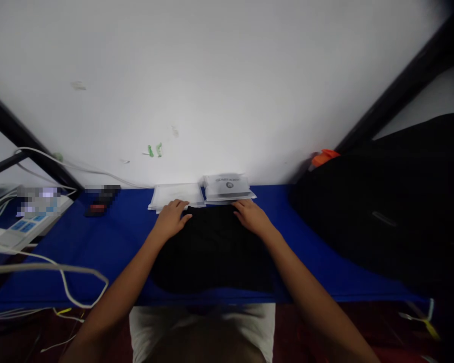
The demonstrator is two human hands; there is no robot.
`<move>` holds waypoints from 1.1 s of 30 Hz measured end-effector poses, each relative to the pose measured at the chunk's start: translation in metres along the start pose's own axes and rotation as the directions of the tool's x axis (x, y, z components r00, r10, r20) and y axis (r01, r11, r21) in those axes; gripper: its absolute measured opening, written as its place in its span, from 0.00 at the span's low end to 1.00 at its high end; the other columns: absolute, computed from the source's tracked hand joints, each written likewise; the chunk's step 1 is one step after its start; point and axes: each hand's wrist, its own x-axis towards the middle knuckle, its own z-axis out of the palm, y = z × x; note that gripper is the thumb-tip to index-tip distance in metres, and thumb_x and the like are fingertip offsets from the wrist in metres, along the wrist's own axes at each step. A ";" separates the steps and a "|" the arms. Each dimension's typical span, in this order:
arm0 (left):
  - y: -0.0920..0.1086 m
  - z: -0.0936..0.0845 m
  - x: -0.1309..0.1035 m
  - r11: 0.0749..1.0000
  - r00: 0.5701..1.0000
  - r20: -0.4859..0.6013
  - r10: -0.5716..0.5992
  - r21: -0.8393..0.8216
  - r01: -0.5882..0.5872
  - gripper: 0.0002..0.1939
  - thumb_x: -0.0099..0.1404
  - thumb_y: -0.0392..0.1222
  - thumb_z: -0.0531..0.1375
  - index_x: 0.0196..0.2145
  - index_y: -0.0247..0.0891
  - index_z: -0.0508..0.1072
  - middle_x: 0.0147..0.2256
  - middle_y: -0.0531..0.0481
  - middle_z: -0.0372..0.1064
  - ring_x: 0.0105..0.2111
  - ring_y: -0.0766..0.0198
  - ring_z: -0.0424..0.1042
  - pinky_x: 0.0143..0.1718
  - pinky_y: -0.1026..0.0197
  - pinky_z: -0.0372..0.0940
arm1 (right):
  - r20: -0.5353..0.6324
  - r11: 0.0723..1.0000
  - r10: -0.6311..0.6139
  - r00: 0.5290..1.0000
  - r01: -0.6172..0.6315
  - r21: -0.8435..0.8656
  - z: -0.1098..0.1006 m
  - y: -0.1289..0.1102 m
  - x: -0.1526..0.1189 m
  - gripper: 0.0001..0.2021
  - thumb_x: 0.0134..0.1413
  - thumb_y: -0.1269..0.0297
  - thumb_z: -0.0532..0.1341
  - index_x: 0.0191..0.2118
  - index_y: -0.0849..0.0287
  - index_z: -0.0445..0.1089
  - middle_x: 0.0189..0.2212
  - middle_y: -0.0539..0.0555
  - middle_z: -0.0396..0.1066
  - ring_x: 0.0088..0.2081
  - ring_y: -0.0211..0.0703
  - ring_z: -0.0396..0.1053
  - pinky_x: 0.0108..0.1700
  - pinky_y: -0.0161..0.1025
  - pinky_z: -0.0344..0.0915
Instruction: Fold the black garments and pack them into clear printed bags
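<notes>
A black folded cloth (215,249), perhaps a garment, lies flat on the blue-covered table in front of me. My left hand (173,219) rests at its far left corner, thumb apart from the fingers. At the far right corner my right hand (252,217) touches the cloth in the same way, fingers stretched forward. Just beyond the fingertips lie white flat packets (177,194) on the left. A stack of printed packets (229,187) with dark lettering and a round logo sits beside them.
On the left are a white power strip (30,224), loose white cables (66,285) and a dark phone-like object (102,201), partly blurred. A large black mass (382,212), possibly a bag or fabric, fills the right side, with an orange item (325,158) behind it. A white wall (227,91) stands behind the table.
</notes>
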 end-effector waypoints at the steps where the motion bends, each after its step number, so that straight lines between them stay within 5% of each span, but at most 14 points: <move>1: 0.001 0.004 0.005 1.000 1.000 0.017 0.007 0.004 -0.007 0.17 0.65 0.42 0.61 0.51 0.38 0.69 0.49 0.40 0.69 0.49 0.49 0.69 0.47 0.50 0.64 | 0.009 1.000 -0.008 1.000 0.008 -0.007 0.003 0.001 0.003 0.14 0.59 0.73 0.58 0.50 0.63 0.70 0.45 0.62 0.72 0.48 0.52 0.69 0.51 0.48 0.66; 5: 0.008 0.014 0.011 0.999 0.998 0.049 0.037 0.005 -0.037 0.09 0.61 0.34 0.61 0.41 0.37 0.71 0.42 0.43 0.71 0.45 0.50 0.70 0.48 0.48 0.62 | 0.018 0.999 -0.025 1.000 0.025 -0.039 0.004 0.002 0.006 0.11 0.57 0.76 0.58 0.45 0.63 0.73 0.40 0.60 0.72 0.44 0.51 0.68 0.48 0.44 0.65; 9: 0.018 0.003 -0.001 0.998 0.998 0.007 0.056 -0.029 -0.056 0.06 0.61 0.32 0.58 0.37 0.39 0.69 0.40 0.46 0.70 0.44 0.53 0.69 0.49 0.49 0.61 | -0.005 0.998 -0.030 1.000 0.029 -0.048 -0.011 -0.001 -0.005 0.10 0.59 0.75 0.55 0.36 0.61 0.74 0.33 0.59 0.70 0.40 0.51 0.66 0.43 0.43 0.64; 14: 0.031 -0.020 -0.049 0.972 0.983 -0.091 0.157 -0.162 -0.170 0.06 0.62 0.33 0.57 0.37 0.40 0.68 0.44 0.46 0.70 0.47 0.55 0.69 0.50 0.50 0.62 | -0.137 0.998 -0.059 0.989 0.062 0.018 -0.037 -0.022 -0.048 0.10 0.61 0.71 0.54 0.40 0.60 0.73 0.35 0.59 0.69 0.38 0.50 0.64 0.42 0.46 0.64; 19: 0.040 -0.022 -0.102 0.933 0.966 0.011 0.260 -0.260 -0.248 0.02 0.63 0.37 0.60 0.34 0.42 0.73 0.43 0.47 0.72 0.45 0.57 0.71 0.52 0.49 0.62 | -0.183 0.976 -0.102 0.978 0.134 0.174 -0.038 -0.046 -0.102 0.08 0.61 0.69 0.56 0.37 0.59 0.73 0.37 0.59 0.69 0.38 0.48 0.65 0.38 0.45 0.65; 22: 0.031 -0.016 -0.106 0.941 0.984 -0.076 0.161 -0.289 -0.176 0.06 0.67 0.38 0.56 0.35 0.42 0.73 0.42 0.47 0.73 0.45 0.59 0.71 0.50 0.52 0.64 | -0.183 0.968 -0.075 0.980 0.116 0.224 -0.032 -0.055 -0.114 0.08 0.61 0.68 0.57 0.33 0.58 0.73 0.38 0.58 0.69 0.38 0.48 0.67 0.38 0.45 0.65; 25: 0.005 -0.008 -0.088 0.977 0.975 -0.212 -0.062 -0.213 0.015 0.09 0.67 0.40 0.55 0.44 0.41 0.72 0.45 0.43 0.71 0.47 0.54 0.70 0.50 0.48 0.64 | -0.229 0.962 -0.055 0.972 0.113 0.248 -0.031 -0.059 -0.108 0.08 0.62 0.68 0.57 0.33 0.58 0.72 0.36 0.58 0.70 0.38 0.47 0.67 0.38 0.46 0.66; 28: -0.023 0.000 -0.067 0.964 0.949 -0.203 -0.241 -0.164 0.210 0.18 0.60 0.42 0.60 0.48 0.36 0.69 0.48 0.37 0.69 0.49 0.44 0.67 0.50 0.40 0.63 | -0.269 0.959 -0.047 0.962 0.119 0.259 -0.032 -0.063 -0.096 0.07 0.62 0.68 0.57 0.35 0.59 0.72 0.37 0.58 0.71 0.38 0.47 0.68 0.39 0.47 0.66; 33: -0.029 -0.009 -0.065 0.962 0.968 -0.169 -0.185 -0.233 0.143 0.06 0.57 0.34 0.57 0.34 0.40 0.67 0.43 0.44 0.71 0.47 0.51 0.68 0.50 0.46 0.64 | -0.302 0.954 -0.042 0.952 0.128 0.272 -0.026 -0.065 -0.087 0.07 0.62 0.68 0.57 0.43 0.58 0.71 0.45 0.60 0.72 0.47 0.51 0.69 0.47 0.52 0.67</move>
